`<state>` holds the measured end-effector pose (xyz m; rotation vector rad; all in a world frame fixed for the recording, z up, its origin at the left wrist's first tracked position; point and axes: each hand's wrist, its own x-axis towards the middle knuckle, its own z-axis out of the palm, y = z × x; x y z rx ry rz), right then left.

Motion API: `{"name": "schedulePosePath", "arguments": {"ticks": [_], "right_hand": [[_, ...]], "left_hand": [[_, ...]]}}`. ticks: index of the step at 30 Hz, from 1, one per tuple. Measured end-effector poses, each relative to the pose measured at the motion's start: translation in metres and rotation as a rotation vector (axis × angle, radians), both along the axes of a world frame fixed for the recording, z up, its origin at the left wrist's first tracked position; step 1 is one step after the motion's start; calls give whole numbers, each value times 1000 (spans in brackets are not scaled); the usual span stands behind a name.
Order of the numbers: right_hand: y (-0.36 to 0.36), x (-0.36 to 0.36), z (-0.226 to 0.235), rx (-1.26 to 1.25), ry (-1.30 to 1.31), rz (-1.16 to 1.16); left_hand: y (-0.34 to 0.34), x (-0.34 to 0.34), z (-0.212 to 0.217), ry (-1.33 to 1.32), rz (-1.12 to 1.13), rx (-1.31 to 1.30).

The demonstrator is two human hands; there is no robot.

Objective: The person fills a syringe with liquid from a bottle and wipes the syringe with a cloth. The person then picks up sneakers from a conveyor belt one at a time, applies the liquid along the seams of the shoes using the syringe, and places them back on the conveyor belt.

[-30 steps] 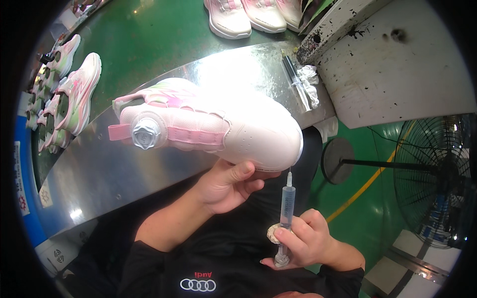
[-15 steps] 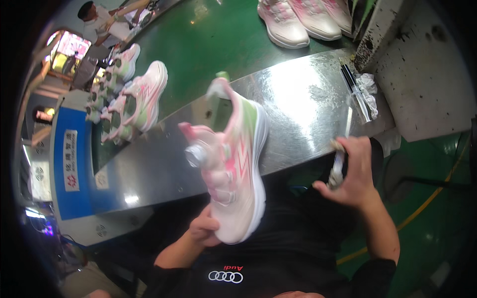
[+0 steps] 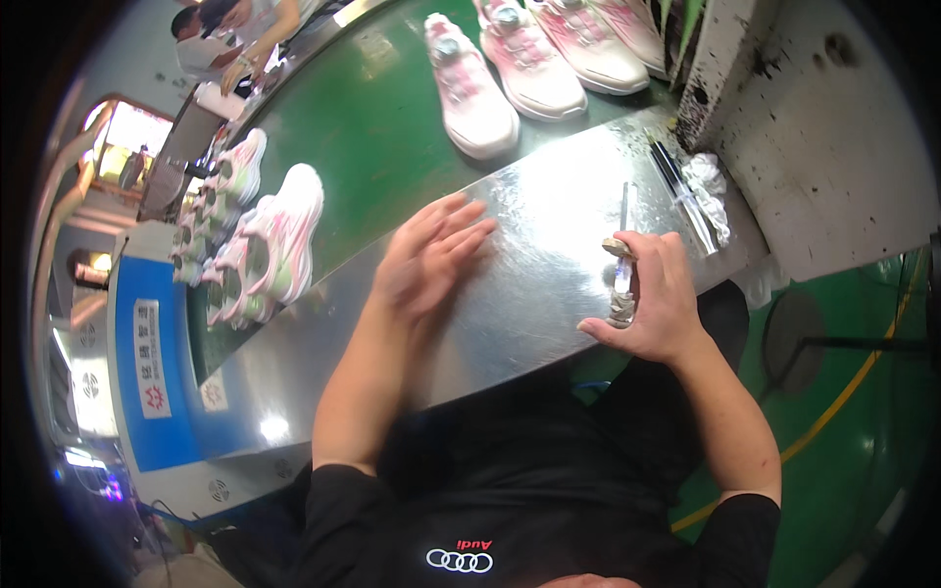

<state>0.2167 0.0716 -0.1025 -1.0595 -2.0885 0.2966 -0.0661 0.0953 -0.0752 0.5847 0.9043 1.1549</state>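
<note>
My left hand (image 3: pixel 423 260) reaches over the metal ledge with its fingers apart, holding nothing. Just beyond it, on the green surface, a pale pink and white sneaker (image 3: pixel 472 103) stands toe toward me, with a round grey lacing dial on its tongue. My right hand (image 3: pixel 668 306) is curled around a slim syringe-like tool (image 3: pixel 624 274). The tool has a thin pale tip pointing away from me and grimy brownish parts near my fingers; the palm side is partly hidden.
More pink sneakers (image 3: pixel 534 73) line the far right. At left stands a row of pink, white and green sneakers (image 3: pixel 294 230). A black and clear pen-like tool (image 3: pixel 681 191) and crumpled white tissue (image 3: pixel 708 191) lie beside a stained grey panel (image 3: pixel 814 147). People work at far left.
My left hand has let go of the sneaker, now standing beside the others at the far side, and is apart from it. My right hand has moved slightly left with the tool.
</note>
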Motion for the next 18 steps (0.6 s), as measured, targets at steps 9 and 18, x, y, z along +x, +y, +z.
{"name": "schedulePosePath", "arguments": {"ticks": [9,18], "right_hand": [[3,2,-1,10,83,33],[1,2,-2,-6,82,19]], "left_hand": [[-99,-234,-19,375,614,195],[-80,-279,-32,505,875,129]]}}
